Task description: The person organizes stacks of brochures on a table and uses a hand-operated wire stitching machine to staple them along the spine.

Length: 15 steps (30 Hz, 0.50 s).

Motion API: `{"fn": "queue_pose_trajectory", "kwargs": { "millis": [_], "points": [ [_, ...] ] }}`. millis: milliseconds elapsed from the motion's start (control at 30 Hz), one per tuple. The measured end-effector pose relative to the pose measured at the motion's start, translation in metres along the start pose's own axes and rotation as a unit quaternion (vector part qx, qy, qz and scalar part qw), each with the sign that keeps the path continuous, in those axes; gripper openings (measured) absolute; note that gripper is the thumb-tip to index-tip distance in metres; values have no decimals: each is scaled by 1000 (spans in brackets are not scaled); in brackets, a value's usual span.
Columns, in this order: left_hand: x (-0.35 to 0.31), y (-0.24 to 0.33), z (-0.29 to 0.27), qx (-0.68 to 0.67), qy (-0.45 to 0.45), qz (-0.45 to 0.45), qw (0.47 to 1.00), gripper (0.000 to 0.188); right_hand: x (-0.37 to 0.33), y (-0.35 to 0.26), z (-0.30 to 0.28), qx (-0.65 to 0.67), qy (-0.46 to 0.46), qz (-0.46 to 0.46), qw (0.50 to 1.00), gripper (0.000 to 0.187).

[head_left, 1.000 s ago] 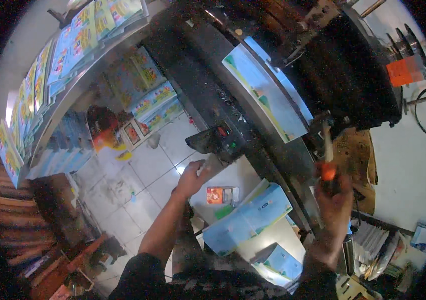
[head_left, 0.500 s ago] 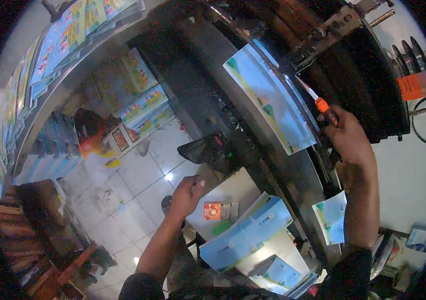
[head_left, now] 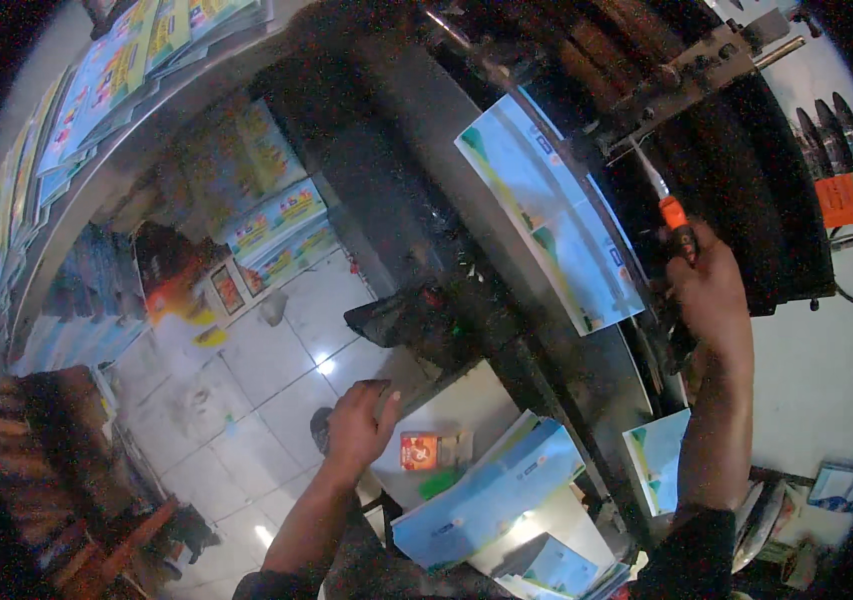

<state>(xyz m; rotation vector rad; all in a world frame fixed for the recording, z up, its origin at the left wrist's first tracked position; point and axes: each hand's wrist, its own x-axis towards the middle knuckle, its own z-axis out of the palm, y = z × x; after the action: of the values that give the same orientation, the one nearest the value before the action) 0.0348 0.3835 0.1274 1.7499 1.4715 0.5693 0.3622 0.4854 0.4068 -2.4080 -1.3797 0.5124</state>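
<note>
My right hand (head_left: 714,290) is wrapped round a screwdriver (head_left: 681,225) with an orange and black handle. Its thin metal shaft points up and left, the tip close to a metal bracket (head_left: 661,90) on the dark machine. Beside it, a printed blue-and-green sheet (head_left: 551,215) lies on the machine bed, partly beneath a dark bar. To the left my left hand (head_left: 358,425) hovers over the floor, near the corner of a pale board. Its fingers are curled, with something small and dark at their tips that I cannot make out.
A long stack of printed sheets (head_left: 486,490) and a small red-orange box (head_left: 433,450) rest on the pale board (head_left: 471,400). More printed sheets (head_left: 116,85) are piled at the upper left. Another sheet (head_left: 658,455) lies by my right forearm. Black-handled tools (head_left: 831,135) stand at the right.
My right hand has shifted slightly right and down, and the screwdriver now stands more upright, its tip nearer the bracket. My left hand has moved a little left and down. The view has shifted slightly.
</note>
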Motion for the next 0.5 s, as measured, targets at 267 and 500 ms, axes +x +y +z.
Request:
{"fn": "queue_pose_trajectory", "kwargs": {
  "millis": [267, 500],
  "points": [
    [1, 1, 1, -28, 22, 38, 999, 25, -4, -4, 5, -215, 104, -167, 957, 46],
    [1, 5, -4, -34, 11, 15, 999, 25, 4, -41, 6, -315, 59, -64, 945, 38]
  ]
}}
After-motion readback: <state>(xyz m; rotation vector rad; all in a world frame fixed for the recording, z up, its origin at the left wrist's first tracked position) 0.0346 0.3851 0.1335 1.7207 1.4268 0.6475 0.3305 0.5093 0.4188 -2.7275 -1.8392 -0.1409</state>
